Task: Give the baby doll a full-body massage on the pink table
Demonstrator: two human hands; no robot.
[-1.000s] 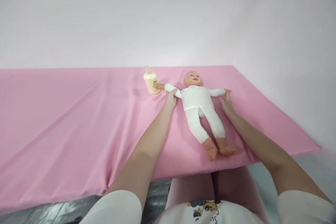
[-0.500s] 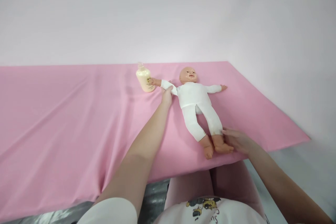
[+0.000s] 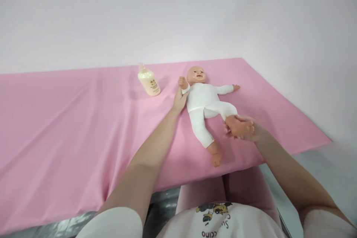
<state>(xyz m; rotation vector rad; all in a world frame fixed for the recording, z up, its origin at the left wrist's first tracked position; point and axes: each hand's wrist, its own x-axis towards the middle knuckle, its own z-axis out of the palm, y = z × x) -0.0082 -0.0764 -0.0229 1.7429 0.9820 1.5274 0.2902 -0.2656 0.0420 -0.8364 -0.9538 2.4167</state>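
Right of centre the right hand [image 3: 247,132] closes around one foot of the doll [image 3: 205,102], lifting that leg off the pink sheet [image 3: 69,119], while further up the left hand [image 3: 180,98] pinches its bent arm, a light, floppy-limbed toy best held at wrists and ankles, bottle [image 3: 149,81] beyond.

Bright, even, soft light with faint shadows, no glare, sharp focus, and wide-angle stretching toward the edges.

White-suited doll [image 3: 205,100], cream bottle [image 3: 149,81], pink sheet [image 3: 69,119]
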